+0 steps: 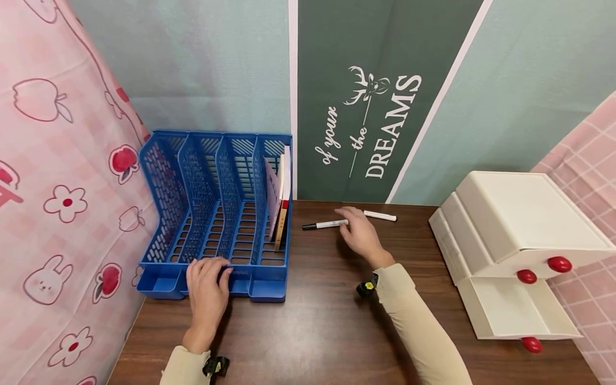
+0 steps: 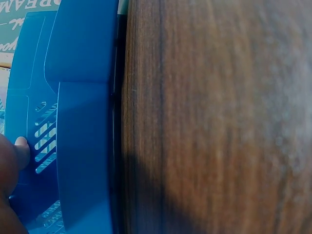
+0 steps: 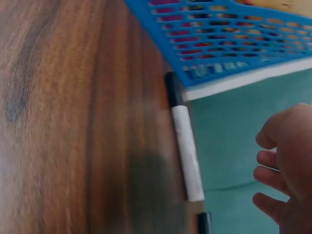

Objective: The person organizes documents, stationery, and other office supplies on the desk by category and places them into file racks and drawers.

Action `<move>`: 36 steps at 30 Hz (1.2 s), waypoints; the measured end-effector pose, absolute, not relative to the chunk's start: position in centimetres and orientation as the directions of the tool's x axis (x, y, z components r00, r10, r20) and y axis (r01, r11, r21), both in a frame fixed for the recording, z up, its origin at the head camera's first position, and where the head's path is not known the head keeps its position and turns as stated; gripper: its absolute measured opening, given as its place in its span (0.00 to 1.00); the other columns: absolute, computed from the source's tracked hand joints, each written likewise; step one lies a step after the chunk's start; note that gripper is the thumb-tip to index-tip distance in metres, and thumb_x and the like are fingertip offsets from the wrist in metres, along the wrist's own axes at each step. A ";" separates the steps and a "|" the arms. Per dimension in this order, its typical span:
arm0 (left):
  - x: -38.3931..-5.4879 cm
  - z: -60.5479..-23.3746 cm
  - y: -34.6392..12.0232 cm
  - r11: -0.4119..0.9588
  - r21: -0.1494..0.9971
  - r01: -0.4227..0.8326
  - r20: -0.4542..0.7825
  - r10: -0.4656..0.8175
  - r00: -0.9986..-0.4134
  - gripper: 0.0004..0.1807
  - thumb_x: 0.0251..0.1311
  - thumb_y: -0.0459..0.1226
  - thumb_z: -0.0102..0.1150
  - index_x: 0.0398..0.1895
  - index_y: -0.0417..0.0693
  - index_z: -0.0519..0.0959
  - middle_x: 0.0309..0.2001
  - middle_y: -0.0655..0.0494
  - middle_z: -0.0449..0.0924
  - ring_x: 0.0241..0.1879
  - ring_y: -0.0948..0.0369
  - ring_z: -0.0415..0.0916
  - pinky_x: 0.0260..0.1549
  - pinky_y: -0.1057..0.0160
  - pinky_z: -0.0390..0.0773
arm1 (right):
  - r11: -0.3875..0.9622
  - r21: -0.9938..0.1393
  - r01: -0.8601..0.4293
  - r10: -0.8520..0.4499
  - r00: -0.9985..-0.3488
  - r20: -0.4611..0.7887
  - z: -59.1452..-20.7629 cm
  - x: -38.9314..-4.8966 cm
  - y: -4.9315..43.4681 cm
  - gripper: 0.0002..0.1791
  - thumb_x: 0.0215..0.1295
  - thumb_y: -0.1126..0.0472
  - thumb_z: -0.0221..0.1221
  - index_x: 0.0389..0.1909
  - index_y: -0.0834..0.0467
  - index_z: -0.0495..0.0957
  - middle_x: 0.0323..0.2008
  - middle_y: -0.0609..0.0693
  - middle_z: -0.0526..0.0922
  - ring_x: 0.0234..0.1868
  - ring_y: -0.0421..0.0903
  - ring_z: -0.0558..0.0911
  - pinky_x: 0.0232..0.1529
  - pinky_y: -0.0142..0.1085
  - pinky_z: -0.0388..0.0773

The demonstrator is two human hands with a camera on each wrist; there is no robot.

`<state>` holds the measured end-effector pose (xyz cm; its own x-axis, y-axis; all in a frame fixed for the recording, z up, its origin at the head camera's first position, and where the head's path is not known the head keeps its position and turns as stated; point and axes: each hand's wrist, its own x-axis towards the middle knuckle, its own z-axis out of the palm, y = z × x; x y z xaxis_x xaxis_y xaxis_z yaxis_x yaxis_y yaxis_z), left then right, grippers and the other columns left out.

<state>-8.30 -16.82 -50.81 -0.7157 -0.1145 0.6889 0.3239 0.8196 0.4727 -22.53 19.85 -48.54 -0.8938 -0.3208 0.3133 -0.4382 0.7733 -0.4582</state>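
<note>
A blue file rack [image 1: 236, 224] stands at the left, with several thin books [image 1: 281, 198] upright in its rightmost slot. My left hand [image 1: 208, 289] grips the rack's front edge, fingers bent over the rim; in the left wrist view the thumb [image 2: 20, 151] lies against the front panel. To the right of the rack, a white marker with a black cap [image 1: 332, 223] lies on the table, and a second white marker [image 1: 380, 215] lies beyond it. My right hand [image 1: 361, 235] is over the markers with its fingers loosely bent and nothing held.
On the right stands a white drawer unit [image 1: 544, 214] with red knobs; its lower drawer [image 1: 515, 310] is pulled out. Small blue trays [image 1: 267, 289] run along the rack's front. Behind the brown wooden table [image 1: 313, 331] hangs a green cloth with lettering, and pink curtains flank it.
</note>
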 end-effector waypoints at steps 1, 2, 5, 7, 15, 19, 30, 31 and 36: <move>-8.3 -50.8 -16.8 0.819 0.473 0.323 0.689 -0.116 -0.716 0.09 0.52 0.23 0.72 0.36 0.39 0.84 0.40 0.43 0.86 0.48 0.42 0.74 0.61 0.33 0.59 | 0.780 -0.444 -0.442 -0.336 -0.893 0.299 -48.7 -22.8 19.5 0.23 0.68 0.68 0.57 0.64 0.61 0.76 0.63 0.61 0.76 0.65 0.59 0.73 0.61 0.55 0.72; -8.3 -50.8 -16.9 0.819 0.474 0.323 0.689 -0.116 -0.716 0.09 0.52 0.23 0.72 0.36 0.39 0.84 0.40 0.43 0.86 0.48 0.42 0.74 0.61 0.33 0.59 | 0.786 -0.432 -0.443 -0.349 -0.894 0.282 -48.9 -23.0 19.2 0.23 0.68 0.68 0.57 0.64 0.61 0.76 0.64 0.61 0.75 0.66 0.59 0.72 0.62 0.55 0.72; -8.3 -50.7 -16.9 0.819 0.474 0.323 0.686 -0.113 -0.718 0.10 0.52 0.23 0.72 0.36 0.39 0.84 0.40 0.43 0.86 0.48 0.42 0.74 0.61 0.33 0.59 | 0.808 -0.395 -0.437 -0.376 -0.899 0.226 -49.5 -23.5 18.3 0.24 0.69 0.68 0.57 0.66 0.61 0.75 0.66 0.61 0.74 0.68 0.58 0.71 0.64 0.54 0.71; -8.2 -50.7 -16.9 0.821 0.475 0.318 0.681 -0.113 -0.723 0.10 0.52 0.23 0.72 0.36 0.39 0.84 0.40 0.43 0.86 0.48 0.42 0.74 0.62 0.33 0.59 | 0.825 -0.360 -0.435 -0.390 -0.900 0.194 -50.0 -23.8 17.9 0.25 0.69 0.67 0.57 0.67 0.61 0.74 0.67 0.62 0.73 0.69 0.59 0.70 0.65 0.53 0.70; -8.2 -50.8 -16.9 0.826 0.479 0.298 0.667 -0.122 -0.735 0.09 0.53 0.24 0.72 0.37 0.38 0.84 0.41 0.42 0.86 0.49 0.42 0.74 0.61 0.32 0.59 | 0.865 -0.262 -0.428 -0.426 -0.902 0.065 -50.9 -24.3 16.6 0.28 0.71 0.65 0.56 0.72 0.61 0.68 0.71 0.63 0.68 0.73 0.60 0.66 0.73 0.55 0.58; -8.2 -50.7 -16.8 0.825 0.474 0.306 0.675 -0.118 -0.728 0.09 0.52 0.24 0.72 0.37 0.38 0.84 0.40 0.42 0.86 0.48 0.42 0.74 0.61 0.32 0.59 | 0.886 -0.244 -0.395 -0.402 -0.915 0.023 -51.2 -24.3 16.5 0.27 0.72 0.63 0.56 0.72 0.59 0.69 0.70 0.61 0.70 0.72 0.59 0.67 0.73 0.56 0.56; -8.2 -50.8 -16.9 0.826 0.478 0.300 0.668 -0.121 -0.734 0.09 0.52 0.23 0.72 0.37 0.38 0.84 0.41 0.43 0.86 0.49 0.42 0.74 0.61 0.32 0.59 | 0.912 -0.226 -0.343 -0.337 -0.939 0.064 -52.2 -24.2 16.9 0.16 0.72 0.59 0.61 0.58 0.57 0.80 0.55 0.58 0.78 0.58 0.58 0.75 0.57 0.56 0.72; -8.2 -50.8 -16.9 0.825 0.479 0.299 0.667 -0.121 -0.735 0.10 0.52 0.23 0.72 0.37 0.38 0.84 0.41 0.43 0.86 0.49 0.42 0.74 0.61 0.32 0.59 | 0.912 -0.228 -0.341 -0.334 -0.940 0.068 -52.2 -24.2 17.0 0.15 0.72 0.59 0.61 0.57 0.57 0.81 0.54 0.58 0.79 0.57 0.58 0.76 0.55 0.55 0.74; -8.3 -50.9 -16.9 0.824 0.481 0.299 0.665 -0.122 -0.737 0.09 0.53 0.23 0.72 0.37 0.38 0.84 0.41 0.43 0.86 0.49 0.43 0.74 0.62 0.33 0.59 | 0.914 -0.234 -0.331 -0.322 -0.944 0.077 -52.1 -24.0 17.0 0.14 0.70 0.60 0.63 0.53 0.58 0.81 0.48 0.57 0.81 0.52 0.56 0.79 0.49 0.53 0.79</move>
